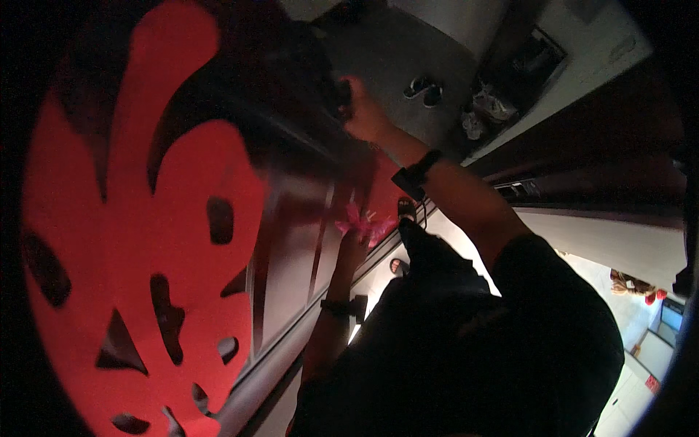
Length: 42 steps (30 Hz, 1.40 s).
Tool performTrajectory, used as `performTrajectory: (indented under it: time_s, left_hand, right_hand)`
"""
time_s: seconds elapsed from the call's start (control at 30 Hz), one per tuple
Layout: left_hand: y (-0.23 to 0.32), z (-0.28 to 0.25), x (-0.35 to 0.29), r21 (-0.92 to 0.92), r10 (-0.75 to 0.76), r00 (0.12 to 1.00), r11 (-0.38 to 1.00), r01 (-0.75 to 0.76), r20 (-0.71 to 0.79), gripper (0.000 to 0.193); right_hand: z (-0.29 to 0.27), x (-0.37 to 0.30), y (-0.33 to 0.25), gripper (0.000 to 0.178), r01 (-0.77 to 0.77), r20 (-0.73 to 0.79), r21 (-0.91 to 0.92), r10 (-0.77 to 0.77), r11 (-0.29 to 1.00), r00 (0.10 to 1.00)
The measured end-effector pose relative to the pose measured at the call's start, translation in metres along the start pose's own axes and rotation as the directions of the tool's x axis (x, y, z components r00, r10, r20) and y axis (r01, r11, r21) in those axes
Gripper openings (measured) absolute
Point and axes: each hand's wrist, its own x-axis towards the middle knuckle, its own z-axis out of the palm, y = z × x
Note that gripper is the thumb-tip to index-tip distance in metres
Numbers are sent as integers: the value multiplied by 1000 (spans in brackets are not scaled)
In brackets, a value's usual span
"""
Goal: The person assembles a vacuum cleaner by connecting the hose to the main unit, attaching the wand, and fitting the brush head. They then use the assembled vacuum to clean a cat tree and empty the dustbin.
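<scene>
This looks like the entrance of a home. A dark wooden door point(291, 218) carries a large red paper cut-out point(145, 240), the kind hung as a festive decoration. Beyond the raised right hand point(364, 116), pairs of shoes point(424, 90) lie on the grey floor point(393, 51), and more shoes sit just beside them at a low shoe rack point(510, 87) against a pale wall.

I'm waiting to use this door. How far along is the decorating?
Done: the big red cutout lies flat on the dark door. In hand: the right hand rests against the door, while the left hand holds a pink thing. What is left cannot be told.
</scene>
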Motion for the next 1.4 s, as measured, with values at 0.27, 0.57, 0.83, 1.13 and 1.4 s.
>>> performTrajectory:
  time_s: [0.27, 0.57, 0.83, 1.13, 1.4]
  left_hand:
    - [5, -18, 147, -127, 6, 986, 992, -28, -169, 30]
    - [-60, -25, 238, -35, 69, 997, 997, -70, -36, 35]
    - [-90, -55, 263, -527, 33, 995, 849, 22, 95, 43]
    - [-87, -116, 257, -521, -226, 946, 792, 317, 232, 59]
    - [-56, -181, 215, -487, -521, 775, 605, 630, 357, 74]
  right_hand:
    - [38, 53, 9, 58, 0, 181, 55, -10, 998, 983]
    - [31, 65, 54, 69, -31, 381, -324, 160, 946, 910]
    - [59, 47, 131, 43, -218, 727, -49, 185, 975, 661]
    - [74, 41, 313, 29, -29, 649, -128, 105, 991, 753]
    - [-14, 64, 497, 29, -467, 313, -497, 653, 731, 689]
